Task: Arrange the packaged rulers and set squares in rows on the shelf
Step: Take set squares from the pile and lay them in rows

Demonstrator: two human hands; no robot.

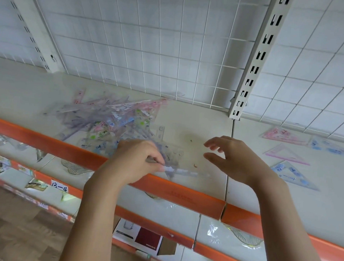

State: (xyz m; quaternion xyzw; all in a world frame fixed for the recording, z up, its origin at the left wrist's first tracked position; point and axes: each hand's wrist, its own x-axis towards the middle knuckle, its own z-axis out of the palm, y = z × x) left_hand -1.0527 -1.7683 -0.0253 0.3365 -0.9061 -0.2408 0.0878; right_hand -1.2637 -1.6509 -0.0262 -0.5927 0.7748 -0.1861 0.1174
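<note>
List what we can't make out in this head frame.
- Pile of packs, head view: clear wrappers overlap and blur, so no count and no telling rulers from set squares.
- Pack pinched by the left hand: see-through and motion-blurred; its outline and print are unreadable.
- Lower shelves: the orange rail and both arms hide much of their contents.
- Right hand holds nothing.

Motion-blurred pile of rulers (pixel 108 119), individual packets indistinguishable
</note>
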